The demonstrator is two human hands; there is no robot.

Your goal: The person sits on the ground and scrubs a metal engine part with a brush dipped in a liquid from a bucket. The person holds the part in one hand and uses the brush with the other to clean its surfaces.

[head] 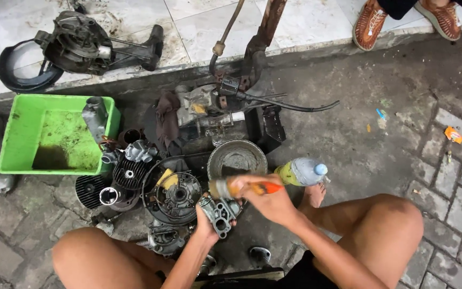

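Left hand (205,223) grips grey, grimy cast-metal part (218,214); right hand (267,202) grips blurred orange-handled brush (241,188).

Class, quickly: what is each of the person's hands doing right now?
Left hand: closed around a small grey metal engine part.
Right hand: closed on an orange-handled brush, blurred.
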